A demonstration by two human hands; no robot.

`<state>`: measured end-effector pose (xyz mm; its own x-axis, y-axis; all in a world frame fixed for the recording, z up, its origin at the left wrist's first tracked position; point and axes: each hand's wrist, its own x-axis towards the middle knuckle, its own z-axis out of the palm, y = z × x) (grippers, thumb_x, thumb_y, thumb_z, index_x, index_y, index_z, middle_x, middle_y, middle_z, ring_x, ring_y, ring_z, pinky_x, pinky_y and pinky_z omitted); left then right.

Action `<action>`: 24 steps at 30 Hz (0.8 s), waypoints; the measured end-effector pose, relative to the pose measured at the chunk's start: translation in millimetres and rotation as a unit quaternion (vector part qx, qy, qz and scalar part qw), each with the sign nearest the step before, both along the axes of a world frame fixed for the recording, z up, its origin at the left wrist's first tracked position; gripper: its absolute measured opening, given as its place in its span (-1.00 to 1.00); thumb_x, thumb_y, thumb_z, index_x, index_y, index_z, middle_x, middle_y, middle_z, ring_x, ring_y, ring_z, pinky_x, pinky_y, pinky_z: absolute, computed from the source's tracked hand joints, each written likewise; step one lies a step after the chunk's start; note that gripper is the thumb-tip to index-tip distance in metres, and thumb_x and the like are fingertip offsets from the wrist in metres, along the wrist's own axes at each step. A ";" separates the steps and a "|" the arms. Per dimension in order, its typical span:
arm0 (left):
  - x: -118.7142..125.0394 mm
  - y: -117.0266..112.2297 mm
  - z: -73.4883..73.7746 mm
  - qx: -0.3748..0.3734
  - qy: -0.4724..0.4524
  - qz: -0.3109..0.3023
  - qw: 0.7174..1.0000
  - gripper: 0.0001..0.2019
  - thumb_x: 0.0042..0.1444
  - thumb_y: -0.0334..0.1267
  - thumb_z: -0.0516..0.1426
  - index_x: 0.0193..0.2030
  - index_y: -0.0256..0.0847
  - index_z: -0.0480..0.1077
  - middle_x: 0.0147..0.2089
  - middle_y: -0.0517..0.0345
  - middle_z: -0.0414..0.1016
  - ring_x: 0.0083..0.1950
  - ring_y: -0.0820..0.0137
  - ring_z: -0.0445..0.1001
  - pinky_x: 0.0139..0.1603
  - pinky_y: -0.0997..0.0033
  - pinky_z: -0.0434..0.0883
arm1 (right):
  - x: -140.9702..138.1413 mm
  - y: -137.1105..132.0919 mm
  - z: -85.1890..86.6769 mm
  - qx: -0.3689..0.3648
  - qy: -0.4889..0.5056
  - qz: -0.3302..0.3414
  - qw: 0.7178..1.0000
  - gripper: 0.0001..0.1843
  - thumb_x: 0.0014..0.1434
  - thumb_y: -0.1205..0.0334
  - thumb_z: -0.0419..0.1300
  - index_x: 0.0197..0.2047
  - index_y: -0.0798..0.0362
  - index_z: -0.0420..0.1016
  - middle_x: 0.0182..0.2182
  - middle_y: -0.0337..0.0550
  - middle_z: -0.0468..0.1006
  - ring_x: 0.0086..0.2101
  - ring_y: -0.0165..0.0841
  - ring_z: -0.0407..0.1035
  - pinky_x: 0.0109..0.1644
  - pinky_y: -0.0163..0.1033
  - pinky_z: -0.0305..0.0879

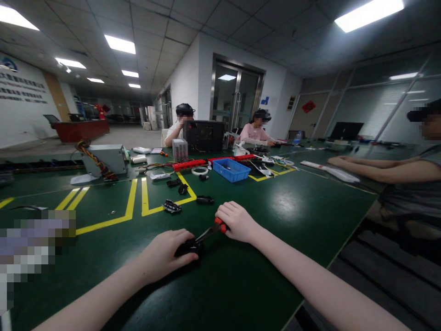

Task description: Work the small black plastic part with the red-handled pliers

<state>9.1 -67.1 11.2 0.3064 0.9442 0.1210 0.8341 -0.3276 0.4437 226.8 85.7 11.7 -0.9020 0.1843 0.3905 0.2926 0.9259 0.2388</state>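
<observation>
My left hand is closed over a small black part that it presses onto the green table. In my right hand I grip the red handles of a pair of pliers, whose dark jaws point left and meet the black part. Both hands rest on the table close to its near edge. Several more small black parts lie just beyond the hands, near the yellow floor-tape lines.
A blue bin, red strips, a tape roll and a grey power supply with wires sit mid-table. Two people sit at the far end beside a black computer case. Another person's forearm lies on the right.
</observation>
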 end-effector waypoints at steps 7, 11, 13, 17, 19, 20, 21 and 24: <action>0.0 -0.4 1.6 -0.005 0.002 0.002 1.000 -0.69 0.18 -0.03 0.08 -0.02 -0.13 0.37 -0.13 0.09 0.47 -0.17 0.29 0.44 -0.15 0.34 0.35 | 0.4 -0.4 0.4 -0.011 -0.007 0.001 1.000 -0.82 -0.02 0.35 0.15 -0.27 0.11 0.36 -0.30 -0.10 0.40 -0.30 -0.32 0.20 -0.21 -0.23 0.07; -0.7 -0.1 0.5 -0.001 0.004 0.001 1.000 -0.68 0.19 -0.03 0.07 -0.02 -0.14 0.36 -0.13 0.09 0.46 -0.17 0.29 0.44 -0.17 0.35 0.35 | 0.8 -1.2 1.2 -0.011 -0.013 -0.001 1.000 -0.87 -0.01 0.32 0.16 -0.31 0.11 0.36 -0.32 -0.11 0.40 -0.33 -0.33 0.19 -0.23 -0.24 0.06; -1.0 0.2 -0.1 -0.001 0.006 0.000 1.000 -0.68 0.19 -0.03 0.07 -0.01 -0.14 0.36 -0.13 0.09 0.46 -0.16 0.28 0.44 -0.16 0.34 0.35 | 0.9 -1.3 1.1 -0.011 -0.017 -0.002 1.000 -0.87 -0.02 0.32 0.16 -0.31 0.10 0.35 -0.32 -0.11 0.39 -0.32 -0.33 0.19 -0.23 -0.24 0.06; -0.6 -0.4 0.9 -0.003 0.006 -0.002 1.000 -0.69 0.21 -0.04 0.06 -0.01 -0.14 0.36 -0.12 0.09 0.46 -0.15 0.27 0.44 -0.13 0.33 0.35 | 1.0 -1.5 0.9 -0.012 -0.023 -0.007 1.000 -0.87 -0.02 0.32 0.17 -0.32 0.10 0.35 -0.33 -0.12 0.38 -0.32 -0.33 0.18 -0.23 -0.25 0.06; 0.6 -2.0 3.4 0.000 0.004 -0.001 1.000 -0.70 0.23 -0.05 0.04 -0.01 -0.14 0.36 -0.13 0.10 0.46 -0.15 0.28 0.45 -0.12 0.34 0.35 | 1.0 -1.7 0.8 -0.014 -0.023 -0.008 1.000 -0.87 -0.02 0.32 0.16 -0.32 0.10 0.34 -0.33 -0.12 0.38 -0.32 -0.33 0.18 -0.23 -0.25 0.06; 1.3 -3.1 5.0 0.002 0.002 -0.001 1.000 -0.71 0.24 -0.05 0.04 -0.01 -0.14 0.36 -0.13 0.10 0.46 -0.15 0.28 0.45 -0.12 0.34 0.35 | 0.9 -1.7 0.8 -0.014 -0.023 -0.008 1.000 -0.86 -0.03 0.33 0.16 -0.32 0.10 0.34 -0.33 -0.12 0.38 -0.32 -0.33 0.18 -0.23 -0.25 0.05; 2.1 -4.1 6.7 0.004 0.000 -0.002 1.000 -0.71 0.25 -0.06 0.03 -0.01 -0.14 0.36 -0.13 0.10 0.46 -0.14 0.29 0.44 -0.11 0.34 0.35 | 0.9 -1.6 0.7 -0.014 -0.023 -0.008 1.000 -0.86 -0.03 0.33 0.16 -0.32 0.10 0.34 -0.33 -0.12 0.38 -0.32 -0.33 0.18 -0.23 -0.25 0.05; 3.7 -5.6 9.3 0.007 0.000 -0.002 1.000 -0.72 0.26 -0.07 0.02 0.00 -0.15 0.36 -0.13 0.10 0.46 -0.14 0.29 0.44 -0.10 0.34 0.34 | 1.1 -0.8 0.1 -0.012 -0.024 -0.008 1.000 -0.85 -0.04 0.32 0.17 -0.32 0.10 0.34 -0.32 -0.12 0.38 -0.32 -0.33 0.18 -0.23 -0.25 0.06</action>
